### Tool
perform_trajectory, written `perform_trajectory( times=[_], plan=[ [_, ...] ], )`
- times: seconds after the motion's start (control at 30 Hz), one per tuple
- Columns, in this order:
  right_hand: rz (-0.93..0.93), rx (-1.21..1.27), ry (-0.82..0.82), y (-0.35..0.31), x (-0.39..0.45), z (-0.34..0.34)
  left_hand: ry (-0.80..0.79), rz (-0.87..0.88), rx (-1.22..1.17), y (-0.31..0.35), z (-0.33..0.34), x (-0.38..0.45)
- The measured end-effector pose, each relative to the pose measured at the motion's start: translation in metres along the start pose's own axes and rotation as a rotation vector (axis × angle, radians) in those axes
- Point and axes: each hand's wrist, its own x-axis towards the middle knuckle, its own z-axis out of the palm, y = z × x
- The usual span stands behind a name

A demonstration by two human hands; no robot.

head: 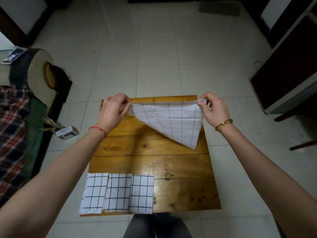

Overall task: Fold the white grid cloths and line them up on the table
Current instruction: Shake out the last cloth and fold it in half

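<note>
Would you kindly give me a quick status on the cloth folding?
Left hand and right hand each pinch a top corner of the unfolded cloth, held up over the table. Three folded cloths lined along near edge. Nothing in the way.

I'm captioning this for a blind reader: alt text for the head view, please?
Both hands, left hand and right hand, pinch the top corners of a white grid cloth held above a wooden table. Three folded cloths lie in a row along its near left edge.
</note>
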Motion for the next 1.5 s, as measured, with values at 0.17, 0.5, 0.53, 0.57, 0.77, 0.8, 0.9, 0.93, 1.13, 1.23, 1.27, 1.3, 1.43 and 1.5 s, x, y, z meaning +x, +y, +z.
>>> perform_trajectory(
  times=[0.17, 0.5, 0.53, 0.57, 0.77, 0.8, 0.9, 0.93, 1.13, 1.23, 1.27, 1.3, 1.43, 1.5],
  plan=[
    [-0.007, -0.031, -0.027, -0.016, 0.006, -0.015, -0.007, 0.030, 0.079, 0.006, -0.036, 0.003],
    [0.039, -0.032, -0.061, -0.055, 0.006, -0.044, -0.121, 0.219, 0.051, -0.001, -0.095, -0.009],
    [0.036, -0.032, -0.076, -0.058, 0.005, -0.046, -0.127, 0.223, 0.039, -0.002, -0.101, -0.012],
    [0.036, -0.033, -0.091, -0.061, 0.004, -0.047, -0.127, 0.227, 0.026, -0.003, -0.106, -0.015],
    [0.056, 0.034, -0.197, -0.073, -0.006, -0.054, -0.094, 0.287, 0.010, -0.007, -0.137, -0.027],
    [0.062, 0.057, -0.209, -0.074, -0.009, -0.056, -0.096, 0.270, -0.012, -0.008, -0.142, -0.029],
    [0.091, 0.144, -0.254, -0.077, -0.016, -0.062, -0.129, 0.191, -0.100, -0.010, -0.156, -0.036],
    [0.099, 0.171, -0.271, -0.078, -0.018, -0.064, -0.146, 0.163, -0.130, -0.011, -0.160, -0.038],
    [0.143, 0.347, -0.322, -0.081, -0.023, -0.070, -0.266, -0.003, -0.312, -0.015, -0.174, -0.041],
    [0.163, 0.391, -0.344, -0.080, -0.022, -0.072, -0.311, -0.086, -0.427, -0.014, -0.176, -0.040],
    [0.176, 0.414, -0.343, -0.080, -0.021, -0.072, -0.327, -0.123, -0.482, -0.013, -0.175, -0.039],
    [0.191, 0.434, -0.337, -0.079, -0.021, -0.071, -0.341, -0.160, -0.539, -0.013, -0.174, -0.038],
    [0.235, 0.443, -0.286, -0.076, -0.016, -0.061, -0.352, -0.202, -0.612, -0.019, -0.166, -0.032],
    [0.264, 0.423, -0.243, -0.074, -0.011, -0.051, -0.328, -0.222, -0.620, -0.025, -0.157, -0.027]
  ],
)
